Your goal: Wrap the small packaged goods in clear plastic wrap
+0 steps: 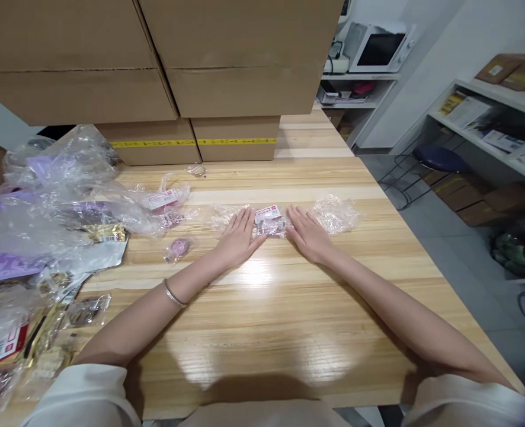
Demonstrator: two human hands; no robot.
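Heap of clear bags (53, 201) occupies the table (262, 320) at far left, with a small purple item (179, 247) lying apart nearer centre. Left arm extended forward, bracelet (173, 294) at the wrist; left hand (238, 237) flat, palm down, fingers straight and close together, tips touching the left end of a small clear packet (269, 222). Right arm extended likewise; right hand (307, 234) flat, fingers together, touching the packet's right end. Packet lies mid-table between both hands, bearing a pink-and-white label (267, 213); print too small to read. Crumpled plastic (336, 213) lies just right of the right hand.
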